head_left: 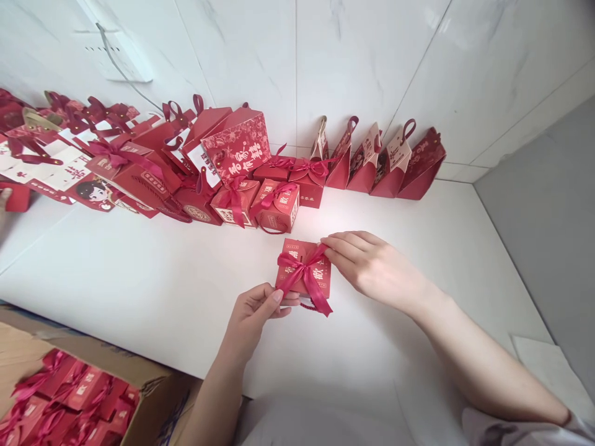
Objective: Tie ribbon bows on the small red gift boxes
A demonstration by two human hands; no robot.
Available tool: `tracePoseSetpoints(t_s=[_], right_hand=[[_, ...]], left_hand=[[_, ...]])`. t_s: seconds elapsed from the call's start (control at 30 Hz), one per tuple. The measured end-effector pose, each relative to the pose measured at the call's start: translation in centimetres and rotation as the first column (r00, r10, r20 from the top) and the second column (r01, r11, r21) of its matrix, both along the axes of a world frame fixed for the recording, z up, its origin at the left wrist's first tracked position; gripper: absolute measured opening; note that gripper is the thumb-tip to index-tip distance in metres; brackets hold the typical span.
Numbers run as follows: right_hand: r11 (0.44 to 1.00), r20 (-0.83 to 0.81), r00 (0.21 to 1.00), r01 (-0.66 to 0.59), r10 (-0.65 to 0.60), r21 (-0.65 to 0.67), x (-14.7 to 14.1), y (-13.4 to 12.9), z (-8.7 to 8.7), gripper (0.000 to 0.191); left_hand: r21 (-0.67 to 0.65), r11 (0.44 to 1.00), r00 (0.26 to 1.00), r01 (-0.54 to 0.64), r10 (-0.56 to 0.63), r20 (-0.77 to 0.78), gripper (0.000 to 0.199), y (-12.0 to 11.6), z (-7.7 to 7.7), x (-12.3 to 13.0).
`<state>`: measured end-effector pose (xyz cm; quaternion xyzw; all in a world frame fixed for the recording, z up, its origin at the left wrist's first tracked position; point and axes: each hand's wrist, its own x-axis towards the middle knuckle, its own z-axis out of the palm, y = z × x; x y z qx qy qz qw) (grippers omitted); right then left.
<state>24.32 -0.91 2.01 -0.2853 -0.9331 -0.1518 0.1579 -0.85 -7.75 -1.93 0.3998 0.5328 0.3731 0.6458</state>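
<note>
A small red gift box (321,286) with pale printed lettering rests on the white table in front of me. Across its top lies a crimson ribbon bow (304,272), with one tail hanging over the near edge. My left hand (255,310) pinches the bow's ribbon at the lower left corner, its fingers against the box's near side. At the upper right corner, the fingertips of my right hand (372,266) are closed on the other side of the ribbon. A dark red cord shows partly below the box's near edge.
Several ribboned red boxes (279,207) and taller gift bags stand along the tiled wall. Triangular red boxes (421,170) line up at the right. An open carton (153,387) of ribboned boxes sits lower left. Another person's hand (5,201) touches a red box at the left edge.
</note>
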Motion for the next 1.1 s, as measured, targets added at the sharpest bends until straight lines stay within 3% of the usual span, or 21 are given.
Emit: tracePoseSetpoints(t_s=[0.23, 0.57, 0.77, 0.9, 1.1], right_hand=[[0.992, 0.036, 0.997, 0.065, -0.061, -0.112, 0.0, 0.1, -0.7, 0.033], [0.966, 0.077, 0.984, 0.174, -0.161, -0.194, 0.3, 0.0, -0.7, 0.039], [0.953, -0.002, 0.996, 0.081, -0.086, -0.292, 0.6, 0.2, 0.0, 0.039], [0.934, -0.028, 0.998, 0.037, -0.05, -0.356, 0.5, 0.0, 0.5, 0.042], [0.92, 0.018, 0.994, 0.102, -0.103, -0.379, 0.1, 0.0, 0.0, 0.038]], left_hand=[[0.09, 0.996, 0.999, -0.011, 0.014, -0.033, 0.031, 0.2, -0.6, -0.5], [0.099, 0.995, 0.999, 0.01, -0.005, -0.052, 0.034, 0.5, -0.6, -1.1], [0.068, 0.997, 0.999, 0.019, -0.017, -0.027, 0.038, 0.9, -0.2, -1.3], [0.018, 0.997, 0.995, -0.078, 0.079, -0.065, 0.044, 1.3, 0.3, -0.6], [-0.016, 0.991, 0.976, -0.13, 0.125, -0.177, 0.046, 1.6, 0.8, 0.8]])
